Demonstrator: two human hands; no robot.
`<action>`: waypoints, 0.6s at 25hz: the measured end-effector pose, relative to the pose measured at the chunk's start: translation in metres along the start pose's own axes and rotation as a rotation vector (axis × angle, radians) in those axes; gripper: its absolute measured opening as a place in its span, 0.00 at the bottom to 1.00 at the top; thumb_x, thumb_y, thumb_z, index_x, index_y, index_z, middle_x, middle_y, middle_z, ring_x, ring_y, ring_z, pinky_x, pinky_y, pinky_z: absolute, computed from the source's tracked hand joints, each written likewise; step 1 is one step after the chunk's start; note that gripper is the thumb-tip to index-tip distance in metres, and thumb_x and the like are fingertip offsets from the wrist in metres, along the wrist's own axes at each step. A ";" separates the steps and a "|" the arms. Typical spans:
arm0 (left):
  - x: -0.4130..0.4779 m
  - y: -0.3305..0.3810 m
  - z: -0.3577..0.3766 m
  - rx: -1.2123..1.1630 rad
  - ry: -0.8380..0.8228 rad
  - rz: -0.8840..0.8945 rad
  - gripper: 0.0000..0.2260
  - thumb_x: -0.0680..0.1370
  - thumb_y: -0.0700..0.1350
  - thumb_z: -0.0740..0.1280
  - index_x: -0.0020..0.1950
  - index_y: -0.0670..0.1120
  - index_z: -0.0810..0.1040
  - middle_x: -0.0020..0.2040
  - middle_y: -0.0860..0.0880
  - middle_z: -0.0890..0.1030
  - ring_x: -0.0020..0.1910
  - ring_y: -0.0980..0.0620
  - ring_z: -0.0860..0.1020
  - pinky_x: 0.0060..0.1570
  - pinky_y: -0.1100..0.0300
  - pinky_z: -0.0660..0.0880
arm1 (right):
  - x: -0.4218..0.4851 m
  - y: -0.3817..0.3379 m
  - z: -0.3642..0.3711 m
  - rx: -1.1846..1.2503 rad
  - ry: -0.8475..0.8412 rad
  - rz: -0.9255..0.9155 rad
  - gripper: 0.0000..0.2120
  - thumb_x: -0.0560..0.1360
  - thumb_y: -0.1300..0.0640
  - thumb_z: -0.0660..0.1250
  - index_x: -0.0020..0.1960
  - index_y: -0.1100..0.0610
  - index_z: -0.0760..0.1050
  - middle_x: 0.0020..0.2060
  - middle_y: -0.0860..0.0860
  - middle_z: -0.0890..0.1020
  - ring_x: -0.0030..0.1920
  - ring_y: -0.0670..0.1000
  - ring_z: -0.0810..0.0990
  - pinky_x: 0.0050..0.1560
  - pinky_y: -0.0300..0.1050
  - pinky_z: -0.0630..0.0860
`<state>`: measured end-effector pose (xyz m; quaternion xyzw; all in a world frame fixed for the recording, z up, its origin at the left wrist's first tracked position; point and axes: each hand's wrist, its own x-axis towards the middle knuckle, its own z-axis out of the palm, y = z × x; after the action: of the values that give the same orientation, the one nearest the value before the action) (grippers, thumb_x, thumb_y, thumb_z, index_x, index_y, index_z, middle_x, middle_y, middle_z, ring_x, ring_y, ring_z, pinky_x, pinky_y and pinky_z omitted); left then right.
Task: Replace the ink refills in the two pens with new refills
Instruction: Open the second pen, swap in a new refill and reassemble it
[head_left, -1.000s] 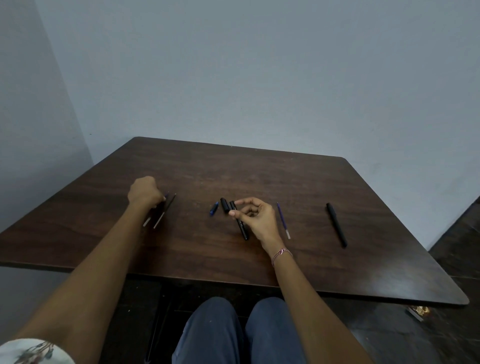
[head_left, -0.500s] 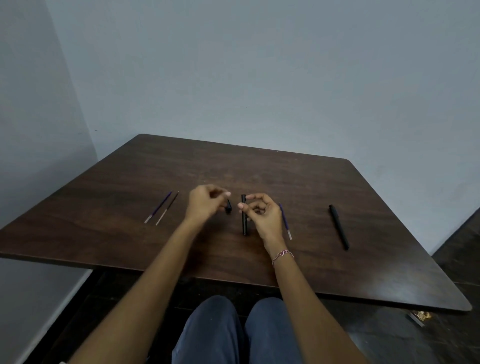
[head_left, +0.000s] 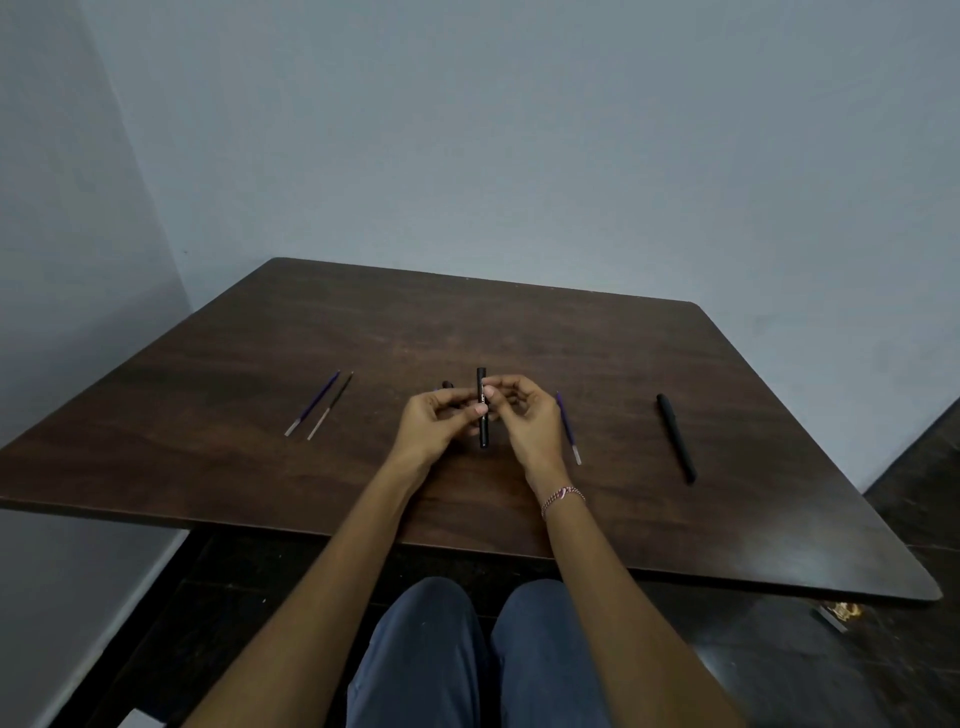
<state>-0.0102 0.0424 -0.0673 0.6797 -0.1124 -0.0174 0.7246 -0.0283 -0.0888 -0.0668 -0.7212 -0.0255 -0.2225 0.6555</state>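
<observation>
A black pen barrel (head_left: 483, 434) stands nearly upright above the middle of the table. My left hand (head_left: 439, 428) and my right hand (head_left: 527, 421) meet around it, fingertips pinching its middle. A small dark pen piece (head_left: 447, 385) peeks out behind my left hand; whether it lies on the table or is held, I cannot tell. Two thin refills (head_left: 319, 408) lie side by side to the left. Another purple refill (head_left: 569, 431) lies just right of my right hand. A second black pen (head_left: 675, 436) lies further right, whole.
The dark wooden table (head_left: 519, 322) sits in a corner, with grey walls behind and to the left. My knees are under its near edge (head_left: 467, 551). A small object (head_left: 836, 613) lies on the dark floor at the right.
My left hand left the two refills at the left and came to the middle to meet my right hand. The pen barrel has risen from a slant on the table to nearly upright between both hands.
</observation>
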 end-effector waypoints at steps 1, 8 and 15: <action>0.000 0.001 0.000 -0.005 0.007 0.000 0.12 0.72 0.35 0.71 0.55 0.38 0.80 0.41 0.44 0.82 0.36 0.58 0.81 0.35 0.66 0.78 | 0.000 0.000 0.000 -0.016 -0.008 -0.003 0.07 0.74 0.62 0.70 0.45 0.50 0.80 0.42 0.51 0.85 0.45 0.49 0.83 0.47 0.41 0.79; -0.002 0.002 0.003 0.065 0.016 0.020 0.08 0.73 0.36 0.71 0.51 0.43 0.79 0.38 0.49 0.79 0.37 0.56 0.78 0.37 0.68 0.77 | 0.011 -0.019 -0.012 -0.175 0.074 -0.008 0.04 0.75 0.63 0.68 0.48 0.57 0.80 0.39 0.47 0.82 0.39 0.41 0.80 0.39 0.35 0.77; 0.002 -0.004 0.001 0.210 0.008 0.059 0.09 0.72 0.39 0.73 0.50 0.47 0.81 0.36 0.52 0.78 0.34 0.60 0.74 0.36 0.69 0.73 | 0.050 -0.028 -0.065 -1.203 -0.140 0.284 0.14 0.68 0.53 0.77 0.42 0.62 0.77 0.49 0.59 0.81 0.51 0.58 0.80 0.47 0.47 0.75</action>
<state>-0.0081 0.0405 -0.0712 0.7484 -0.1307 0.0184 0.6500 -0.0112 -0.1601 -0.0199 -0.9734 0.1578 -0.0607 0.1544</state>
